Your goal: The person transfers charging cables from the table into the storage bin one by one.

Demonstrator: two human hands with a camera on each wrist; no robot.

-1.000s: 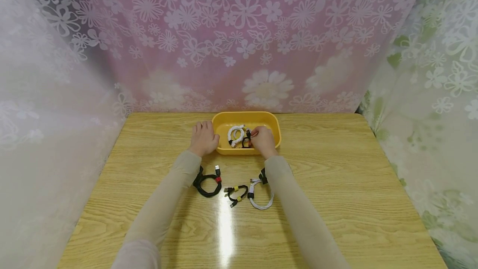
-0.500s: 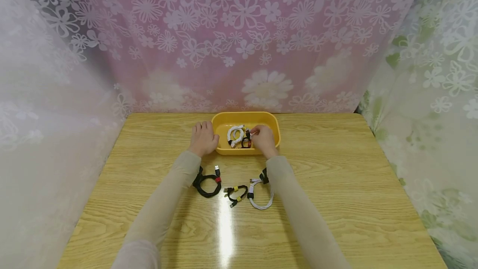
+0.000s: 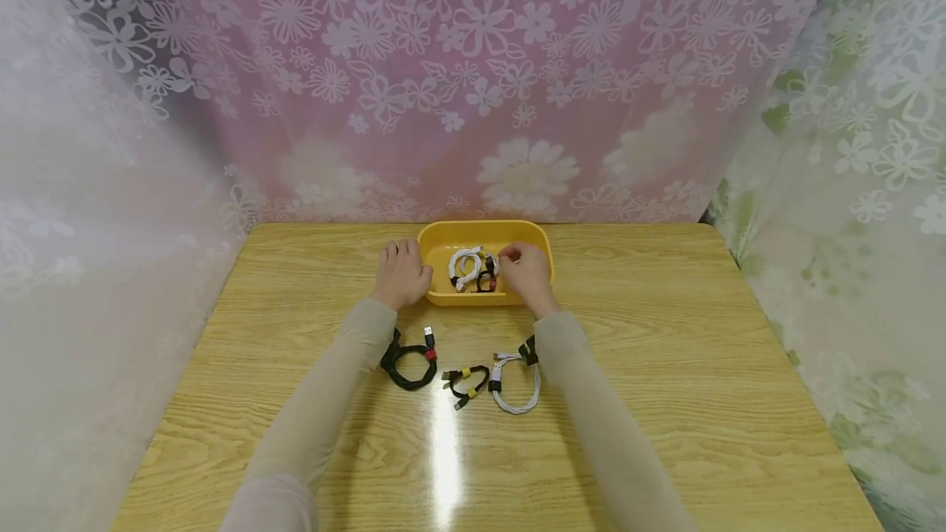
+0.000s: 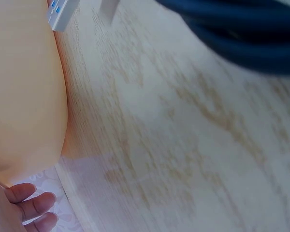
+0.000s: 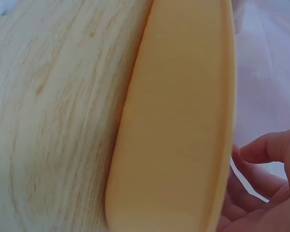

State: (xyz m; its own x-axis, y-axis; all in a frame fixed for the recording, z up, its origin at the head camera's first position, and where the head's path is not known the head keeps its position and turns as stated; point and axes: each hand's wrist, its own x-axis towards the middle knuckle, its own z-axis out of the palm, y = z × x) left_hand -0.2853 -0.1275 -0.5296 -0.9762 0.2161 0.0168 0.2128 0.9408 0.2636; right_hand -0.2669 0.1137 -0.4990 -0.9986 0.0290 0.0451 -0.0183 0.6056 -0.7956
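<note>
My left hand (image 3: 401, 273) grips the left end of the yellow tray (image 3: 484, 300), its thumb at the rim. In the left wrist view, its fingers (image 4: 37, 207) curl past the tray, with the thumb hidden. Inside the tray, my right hand (image 3: 527, 271) hovers beside a white cable partly behind it. Right of a coiled white cable (image 3: 454, 265) lies a black cable (image 3: 484, 277) with a red tie. From the right wrist, the hand (image 5: 270, 181) shows behind the tray wall, thumb and fingers loosely bent; nothing is visible between them, though some fingertips are hidden.
In front of the tray lie a coiled black cable (image 3: 410, 384) with a red tie, a short black cable (image 3: 484, 380) with yellow ties and a coiled white cable (image 3: 517, 410). Another black item (image 3: 528, 350) is partly under my right sleeve. A flowered curtain hangs behind the table.
My right hand has shifted slightly right, and more of the white cable beside its fingertips shows in the tray. My left hand stays at the tray's left end.
</note>
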